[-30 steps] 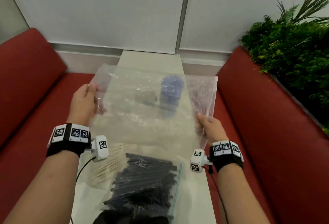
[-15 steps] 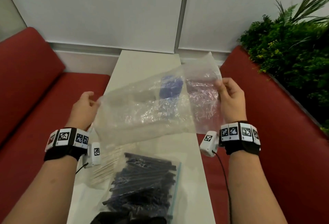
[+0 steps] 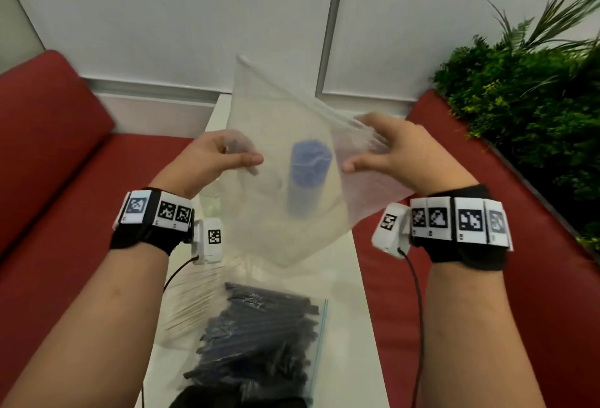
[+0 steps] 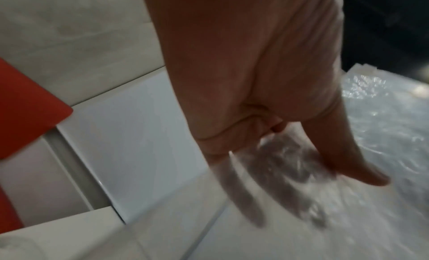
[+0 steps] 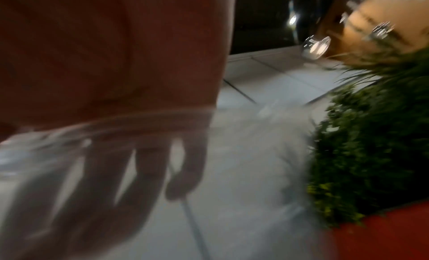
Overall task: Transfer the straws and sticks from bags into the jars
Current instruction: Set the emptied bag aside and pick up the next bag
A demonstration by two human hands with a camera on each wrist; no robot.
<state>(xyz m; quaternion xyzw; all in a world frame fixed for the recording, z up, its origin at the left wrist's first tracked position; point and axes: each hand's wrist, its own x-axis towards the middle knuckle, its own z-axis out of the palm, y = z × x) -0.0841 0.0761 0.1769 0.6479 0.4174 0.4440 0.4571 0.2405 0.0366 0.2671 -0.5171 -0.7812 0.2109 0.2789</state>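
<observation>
An empty clear plastic bag [image 3: 285, 213] hangs upright over the white table [image 3: 354, 326], its zip edge slanting up and away. My left hand [image 3: 243, 154] pinches its left side, thumb in front. My right hand [image 3: 363, 148] grips the zip edge on the right. Through the bag shows a jar of blue straws [image 3: 308, 177]. Nearer to me lie a zip bag of black straws [image 3: 259, 336] and a clear bag of thin wooden sticks [image 3: 191, 300]. In the left wrist view the fingers [image 4: 348, 163] press crinkled plastic [image 4: 383, 135]. The right wrist view is blurred, its fingers [image 5: 116, 172] behind plastic.
Red sofa seats [image 3: 81, 196] flank the narrow table on both sides. A green plant [image 3: 526, 109] rises at the right behind the right seat [image 3: 535, 277]. A white panelled wall [image 3: 194, 18] closes the far end. A clear glass object [image 3: 211, 204] stands below my left hand.
The bag went from spread wide and flat to hanging upright. Both hands rose and came closer together, and the right hand shifted its hold to the zip edge.
</observation>
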